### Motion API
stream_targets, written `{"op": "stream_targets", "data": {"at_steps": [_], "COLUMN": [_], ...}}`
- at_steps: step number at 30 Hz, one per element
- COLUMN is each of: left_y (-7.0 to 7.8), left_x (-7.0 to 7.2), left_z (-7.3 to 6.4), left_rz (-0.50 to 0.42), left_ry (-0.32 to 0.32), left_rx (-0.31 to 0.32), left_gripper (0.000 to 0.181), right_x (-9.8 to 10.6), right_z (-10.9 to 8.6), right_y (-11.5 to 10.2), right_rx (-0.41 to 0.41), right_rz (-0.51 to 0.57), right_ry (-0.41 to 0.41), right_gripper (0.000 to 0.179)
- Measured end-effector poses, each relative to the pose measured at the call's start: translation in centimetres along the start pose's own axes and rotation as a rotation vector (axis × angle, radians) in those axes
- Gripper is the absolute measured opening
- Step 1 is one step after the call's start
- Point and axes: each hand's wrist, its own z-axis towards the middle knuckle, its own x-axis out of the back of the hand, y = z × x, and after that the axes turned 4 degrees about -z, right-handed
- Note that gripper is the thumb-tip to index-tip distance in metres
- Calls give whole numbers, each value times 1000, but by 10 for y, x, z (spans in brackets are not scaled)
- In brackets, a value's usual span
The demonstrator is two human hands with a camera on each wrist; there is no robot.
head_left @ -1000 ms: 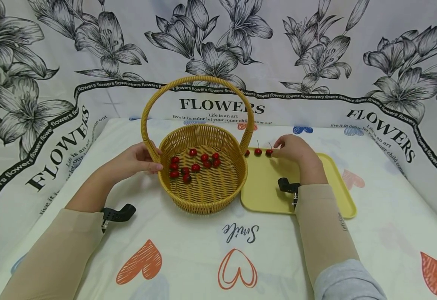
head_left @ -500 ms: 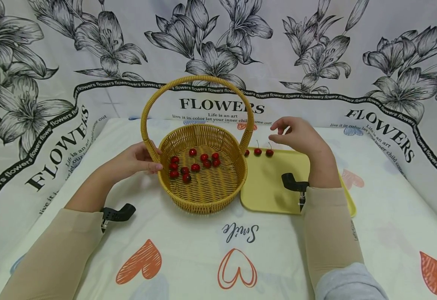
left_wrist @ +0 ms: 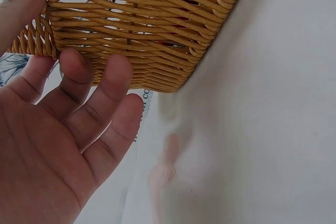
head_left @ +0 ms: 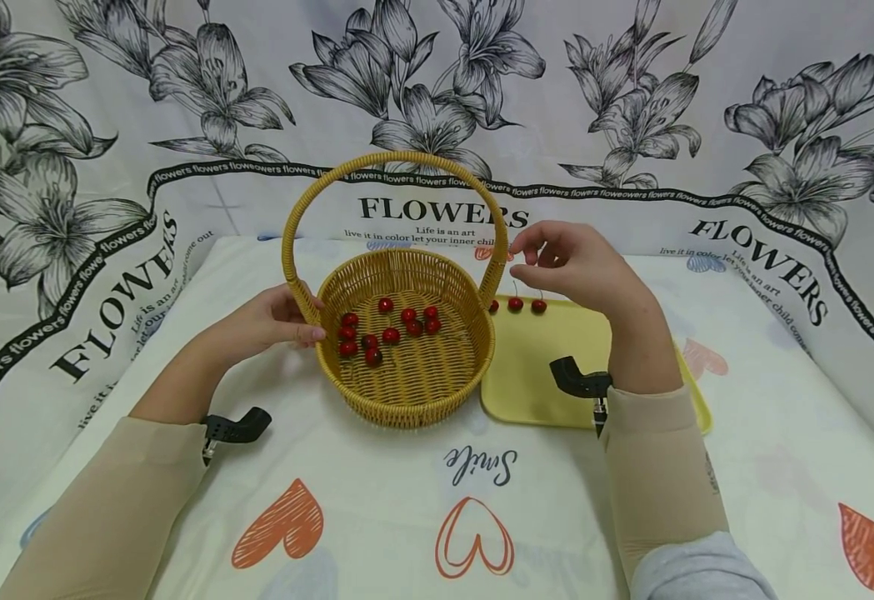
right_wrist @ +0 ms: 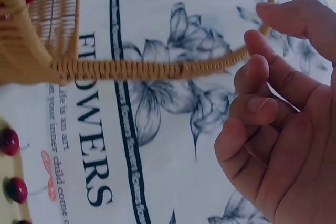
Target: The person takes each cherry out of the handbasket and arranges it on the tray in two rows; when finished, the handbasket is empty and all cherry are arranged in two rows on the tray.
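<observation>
A yellow wicker basket (head_left: pixel 407 400) with a tall arched handle stands upright on the cloth, several red cherries (head_left: pixel 391 335) with stems lying on its floor. My left hand (head_left: pixel 267 321) grips it at the left foot of the handle; the left wrist view shows thumb and index finger around that spot, the other fingers (left_wrist: pixel 107 124) loosely bent beside the wall. Empty and loosely curled, my right hand (head_left: pixel 575 267) hovers just right of the handle, thumb and index finger apart. Below it, more cherries (head_left: pixel 538 307) line the far edge of a yellow tray (head_left: pixel 534 375).
The tray sits right beside the basket, partly covered by my right forearm. Beneath everything lies a white cloth (head_left: pixel 377 517) printed with hearts. A flower-printed curtain (head_left: pixel 631 125) hangs behind. Each wrist carries a black camera mount (head_left: pixel 237 427).
My right hand has drawn back from the rightmost cherry on the tray, then risen and moved left toward the basket handle. That cherry stays on the tray. My left hand and the basket are still.
</observation>
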Motion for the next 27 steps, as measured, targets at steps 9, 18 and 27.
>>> {"op": "stream_targets", "data": {"at_steps": [9, 18, 27], "left_y": [1, 3, 2], "left_x": [-1, 0, -1], "left_z": [-1, -1, -1], "left_rz": [-19, -18, -29], "left_ry": [0, 0, 8], "left_rx": [2, 18, 14], "left_gripper": [42, 44, 43], "right_x": [-42, -113, -162], "right_z": [12, 24, 21], "right_y": [-17, -18, -28], "right_rx": [104, 145, 177], "right_rz": [14, -148, -432], "right_ry": [-170, -361, -490], "right_gripper": [17, 22, 46]}}
